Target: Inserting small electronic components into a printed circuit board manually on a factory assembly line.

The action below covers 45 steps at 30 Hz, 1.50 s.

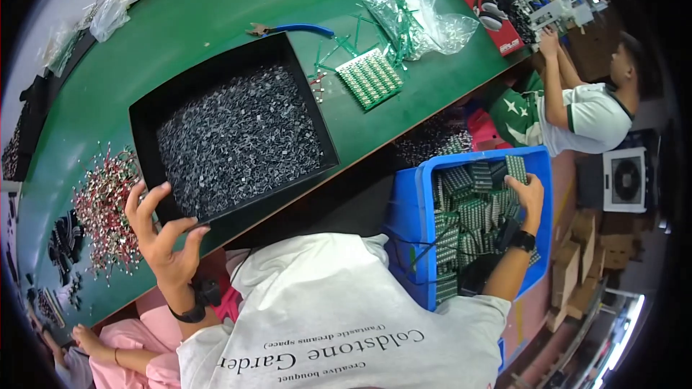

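Note:
My left hand [171,241] is at the near left corner of a black tray [238,205], fingers apart and curved; whether the fingertips touch its wall I cannot tell. Many small dark parts [241,140] fill that tray. To my right, my right hand [530,198] grips a green circuit board panel [516,168] by its near end, over a blue bin [404,209]. Stacks of similar board panels [472,220] lie inside the bin. A heap of small red and white wired parts [107,209] spreads left of the tray.
Behind the tray lie blue-handled pliers [299,29], another board panel [369,78], green strips and a clear plastic bag [425,14]. A red box [494,18] stands at the far right, near a seated co-worker [587,112]. Another person's arm [130,356] shows at lower left.

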### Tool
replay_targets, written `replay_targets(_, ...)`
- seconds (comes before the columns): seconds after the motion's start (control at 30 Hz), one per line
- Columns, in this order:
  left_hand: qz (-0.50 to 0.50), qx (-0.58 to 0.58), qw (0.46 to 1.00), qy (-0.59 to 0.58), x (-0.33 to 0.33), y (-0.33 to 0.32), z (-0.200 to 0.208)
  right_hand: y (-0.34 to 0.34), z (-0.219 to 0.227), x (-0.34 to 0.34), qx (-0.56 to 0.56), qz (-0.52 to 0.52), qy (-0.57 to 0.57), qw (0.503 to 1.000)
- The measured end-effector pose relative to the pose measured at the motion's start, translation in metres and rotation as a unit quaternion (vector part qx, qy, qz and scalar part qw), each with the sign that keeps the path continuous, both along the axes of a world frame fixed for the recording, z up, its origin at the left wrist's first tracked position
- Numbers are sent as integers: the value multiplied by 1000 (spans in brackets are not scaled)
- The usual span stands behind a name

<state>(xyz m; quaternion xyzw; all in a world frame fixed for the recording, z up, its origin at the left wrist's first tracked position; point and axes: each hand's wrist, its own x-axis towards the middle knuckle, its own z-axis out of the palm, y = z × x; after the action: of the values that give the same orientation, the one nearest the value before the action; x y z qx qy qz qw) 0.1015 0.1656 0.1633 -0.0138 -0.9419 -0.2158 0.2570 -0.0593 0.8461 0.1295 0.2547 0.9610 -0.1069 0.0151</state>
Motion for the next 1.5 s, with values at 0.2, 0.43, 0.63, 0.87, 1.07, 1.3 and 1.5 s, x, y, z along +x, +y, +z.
replay_targets(0.2,-1,-27,1000,14,6,20,4,-54,55,-5,136,-60,62,987)
replay_targets(0.43,-74,259,957,112,3,-1,13,-247,95,-22,-161,288,341,880)
replay_targets(0.63,-240,505,829,2,-65,22,37,-434,84,-17,-363,621,230,656)
replay_targets(0.87,-245,530,812,-4,-73,10,43,-515,80,-4,-366,718,175,566)
replay_targets(1.07,-238,287,927,46,-74,8,44,-494,88,-20,-399,641,165,635)
replay_targets(1.3,-213,289,933,13,-80,12,33,-495,76,-22,-372,641,164,651)
replay_targets(1.5,-237,277,931,5,-77,8,33,-493,79,-19,-484,585,197,621)
